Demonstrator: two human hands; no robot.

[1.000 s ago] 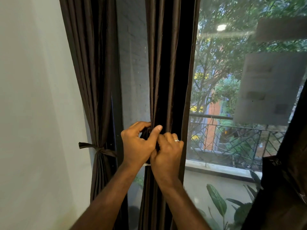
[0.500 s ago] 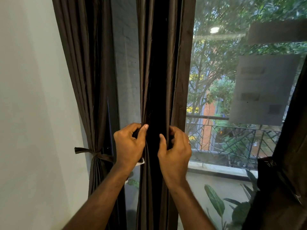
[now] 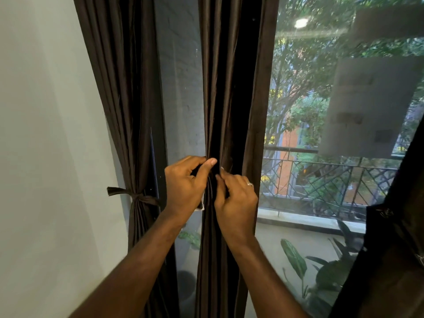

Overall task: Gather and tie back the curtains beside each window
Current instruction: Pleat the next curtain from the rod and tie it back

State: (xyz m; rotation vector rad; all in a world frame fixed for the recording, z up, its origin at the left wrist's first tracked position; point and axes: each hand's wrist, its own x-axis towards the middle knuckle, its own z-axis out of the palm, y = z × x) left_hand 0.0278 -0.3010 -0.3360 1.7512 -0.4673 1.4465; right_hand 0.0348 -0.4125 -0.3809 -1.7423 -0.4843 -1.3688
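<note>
Brown, faintly glossy fabric is pinched in both grips at the middle of the view. The left hand [image 3: 184,184] is curled round the left edge of the gathered middle curtain [image 3: 229,88], its thumb laid across the front folds; a small white object [image 3: 202,206] shows at the heel of that hand, and what it is cannot be told. The right hand [image 3: 236,198], with a ring [image 3: 250,184] on one finger, is closed on the folds just beside the left, fingertips tucked into the cloth. Whether a tie band is held between them cannot be told.

The curtain's long axis runs straight up and down, and it is held at about mid-height, so any tie is judged to have to pass horizontally round the bundle, across that axis. Both hands lie equally near the bundle, touching it from the near side; the far side is hidden.

Further left, against the white wall [image 3: 46,157], a second curtain [image 3: 119,88] hangs already cinched by a knotted band [image 3: 135,196]. To the right, the window glass [image 3: 321,111] shows trees and a balcony railing [image 3: 332,180]. At the far right edge another dark curtain [image 3: 394,260] hangs, apparently untied.
</note>
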